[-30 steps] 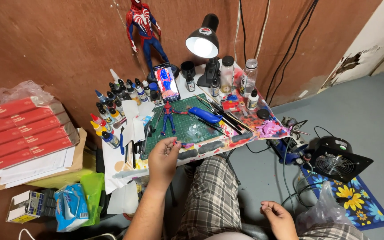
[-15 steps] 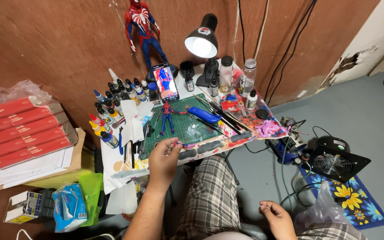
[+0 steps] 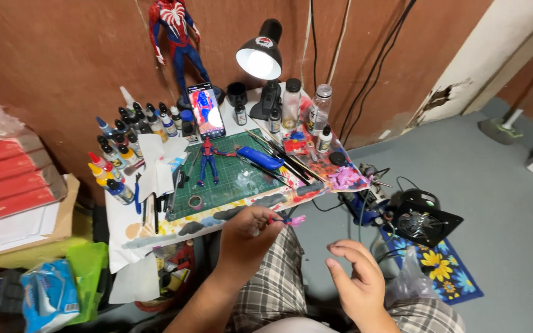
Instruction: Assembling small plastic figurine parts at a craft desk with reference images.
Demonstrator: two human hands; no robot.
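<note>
A small counter point(image 3: 132, 246) stands against the wall, just beyond the fingers point(image 3: 260, 223) of the left hand point(image 3: 246, 236), which pinch a small figure part point(image 3: 288, 219) at the counter's near edge. Beyond the fingers a cutting mat point(image 3: 235, 185) lies on the counter with a small action figure point(image 3: 208, 161) on it. A phone point(image 3: 206, 111) leans behind the mat; paint bottles point(image 3: 128, 139) crowd to its left, a desk lamp point(image 3: 260, 55) behind. The right hand point(image 3: 359, 283) hangs open, nearer than the fingers and to their right, over the lap. A fan point(image 3: 424, 221) sits on the floor, right of the fingers.
</note>
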